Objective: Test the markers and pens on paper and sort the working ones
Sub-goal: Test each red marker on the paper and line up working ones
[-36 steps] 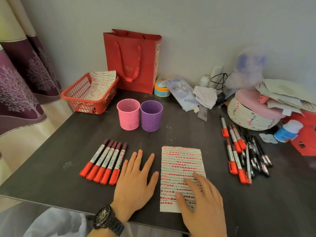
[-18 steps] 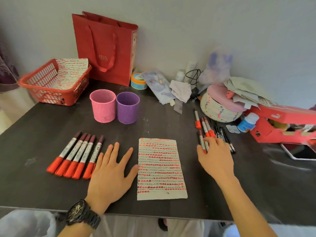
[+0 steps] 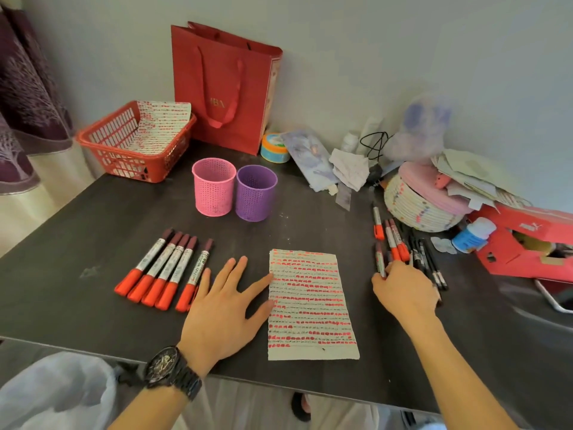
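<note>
Left hand is lying flat, fingers released, beside the paper. Right hand is covering mid-right markers; whether its fingers are grasping, I cannot tell.

bare tabletop lies open at the left; two cups block the centre, clutter crowds the upper right of the frame.
</note>
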`<state>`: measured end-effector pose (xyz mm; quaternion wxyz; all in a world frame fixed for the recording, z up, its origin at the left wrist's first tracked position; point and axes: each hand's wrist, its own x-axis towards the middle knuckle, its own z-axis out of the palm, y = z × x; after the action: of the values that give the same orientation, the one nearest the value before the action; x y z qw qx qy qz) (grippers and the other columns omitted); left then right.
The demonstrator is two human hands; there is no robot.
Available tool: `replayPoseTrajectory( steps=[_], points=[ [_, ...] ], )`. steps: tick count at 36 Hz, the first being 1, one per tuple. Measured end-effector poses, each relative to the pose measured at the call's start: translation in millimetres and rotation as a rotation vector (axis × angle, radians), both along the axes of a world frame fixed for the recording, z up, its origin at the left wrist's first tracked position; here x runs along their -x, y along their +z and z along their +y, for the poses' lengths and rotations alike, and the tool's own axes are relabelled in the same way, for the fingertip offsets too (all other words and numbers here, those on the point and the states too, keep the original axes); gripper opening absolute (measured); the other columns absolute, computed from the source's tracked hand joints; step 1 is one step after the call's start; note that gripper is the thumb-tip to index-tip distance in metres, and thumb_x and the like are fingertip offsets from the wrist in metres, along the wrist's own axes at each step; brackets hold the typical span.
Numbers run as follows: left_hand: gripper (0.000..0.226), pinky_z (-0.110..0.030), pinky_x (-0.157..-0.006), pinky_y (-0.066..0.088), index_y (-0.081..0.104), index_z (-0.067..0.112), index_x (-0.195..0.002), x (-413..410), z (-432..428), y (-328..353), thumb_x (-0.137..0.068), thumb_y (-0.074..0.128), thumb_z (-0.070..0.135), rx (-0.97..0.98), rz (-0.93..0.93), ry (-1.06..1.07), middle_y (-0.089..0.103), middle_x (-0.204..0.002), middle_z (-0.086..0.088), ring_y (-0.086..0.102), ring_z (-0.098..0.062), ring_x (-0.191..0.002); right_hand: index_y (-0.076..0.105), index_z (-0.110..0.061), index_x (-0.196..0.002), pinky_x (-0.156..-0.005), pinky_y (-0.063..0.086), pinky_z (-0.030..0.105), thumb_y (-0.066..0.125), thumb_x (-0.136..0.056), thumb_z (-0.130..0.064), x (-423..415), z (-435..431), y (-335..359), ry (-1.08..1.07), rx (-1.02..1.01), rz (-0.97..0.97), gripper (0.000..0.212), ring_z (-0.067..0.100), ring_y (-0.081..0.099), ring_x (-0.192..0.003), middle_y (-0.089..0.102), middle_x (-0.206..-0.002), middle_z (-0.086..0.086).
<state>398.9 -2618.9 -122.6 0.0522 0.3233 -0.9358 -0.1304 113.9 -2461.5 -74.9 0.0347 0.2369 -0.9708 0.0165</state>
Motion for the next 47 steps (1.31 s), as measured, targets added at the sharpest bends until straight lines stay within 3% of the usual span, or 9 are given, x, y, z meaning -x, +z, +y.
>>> replayPoseTrajectory(
  steps=[5, 10, 16, 24, 30, 38, 40, 44, 47],
  points=[
    [0.065, -0.046, -0.123, -0.011, -0.005, 0.067, -0.148, 0, 0, -1, -0.085, -0.003, 0.083, -0.001, -0.004, -0.001, -0.010, -0.169, 0.007, -0.020, -0.013, -0.152, 0.068, -0.024, -0.093, -0.063, 0.041, 0.030, 0.056, -0.097, -0.037, -9, 11, 6, 0.029, 0.431, -0.370, 0.018, 0.006, 0.055, -0.066, 0.062, -0.073, -0.012],
    [0.059, -0.045, -0.121, -0.013, -0.006, 0.068, -0.147, 1, 0, 0, -0.090, 0.002, 0.080, 0.004, -0.004, -0.001, -0.009, -0.169, 0.006, -0.021, -0.013, -0.151, 0.078, -0.025, -0.095, -0.058, 0.046, 0.026, 0.060, -0.099, -0.028, -63, 34, 22, 0.014, 1.038, -0.959, 0.019, 0.009, 0.058, -0.061, 0.073, -0.080, 0.006],
    [0.061, -0.045, -0.124, -0.007, 0.000, 0.063, -0.151, 0, 2, 3, -0.092, 0.001, 0.076, 0.002, 0.013, 0.017, -0.001, -0.170, 0.005, -0.011, -0.015, -0.155, 0.079, -0.022, -0.081, -0.049, 0.053, 0.026, 0.060, -0.089, -0.015, -139, 53, 19, 0.006, 1.329, -1.309, 0.022, 0.020, 0.070, -0.065, 0.077, -0.092, 0.017],
    [0.050, -0.029, -0.119, 0.026, 0.050, 0.032, -0.147, -15, 31, 22, -0.101, 0.039, 0.052, -0.178, 0.358, 0.062, 0.041, -0.156, 0.009, 0.029, -0.010, -0.148, 0.070, -0.015, -0.080, -0.053, 0.056, 0.031, 0.074, -0.067, -0.009, -196, 79, -9, 0.074, 1.488, -1.346, 0.015, 0.030, 0.067, -0.059, 0.072, -0.085, 0.017],
    [0.030, -0.019, -0.091, 0.048, 0.074, 0.021, -0.106, -44, 102, 32, -0.102, 0.047, 0.035, -0.260, 0.687, -0.050, 0.067, -0.107, 0.016, 0.063, -0.008, -0.106, 0.072, -0.020, -0.091, -0.067, 0.056, 0.029, 0.093, -0.061, -0.050, -217, 96, -21, 0.145, 1.326, -1.321, 0.047, 0.023, 0.068, -0.073, 0.071, -0.085, 0.008],
    [0.047, -0.031, -0.050, 0.032, 0.041, 0.030, -0.061, -53, 149, 10, -0.103, 0.028, 0.048, -0.280, 0.389, 0.074, 0.041, -0.054, 0.014, 0.042, -0.011, -0.052, 0.078, -0.023, -0.094, -0.077, 0.057, 0.027, 0.085, -0.069, -0.051, -242, 96, -30, 0.048, 1.339, -1.295, 0.038, 0.017, 0.073, -0.095, 0.077, -0.098, 0.003],
    [0.047, -0.030, -0.047, 0.033, 0.042, 0.029, -0.060, -54, 154, 4, -0.102, 0.030, 0.046, -0.251, 0.379, 0.092, 0.041, -0.052, 0.013, 0.040, -0.010, -0.049, 0.078, -0.019, -0.080, -0.075, 0.057, 0.026, 0.078, -0.073, -0.035, -245, 93, -28, -0.068, 1.521, -1.391, 0.017, 0.016, 0.071, -0.088, 0.075, -0.090, 0.003],
    [0.060, -0.036, -0.051, 0.041, 0.056, 0.017, -0.058, -49, 167, -5, -0.098, 0.026, 0.050, -0.307, 0.320, 0.159, 0.054, -0.053, 0.005, 0.053, -0.019, -0.053, 0.060, -0.015, -0.063, -0.074, 0.052, 0.033, 0.064, -0.086, -0.032, -247, 85, -25, -0.325, 1.750, -1.553, 0.029, 0.018, 0.060, -0.069, 0.056, -0.070, 0.004],
    [0.052, -0.030, -0.050, 0.027, 0.040, 0.018, -0.055, -43, 171, -7, -0.097, 0.030, 0.047, -0.274, 0.339, 0.195, 0.037, -0.050, 0.006, 0.040, -0.020, -0.050, 0.051, -0.017, -0.059, -0.075, 0.044, 0.035, 0.063, -0.085, -0.027, -244, 78, -25, -0.570, 1.881, -1.573, 0.031, 0.017, 0.049, -0.058, 0.046, -0.062, 0.001]
  ],
)
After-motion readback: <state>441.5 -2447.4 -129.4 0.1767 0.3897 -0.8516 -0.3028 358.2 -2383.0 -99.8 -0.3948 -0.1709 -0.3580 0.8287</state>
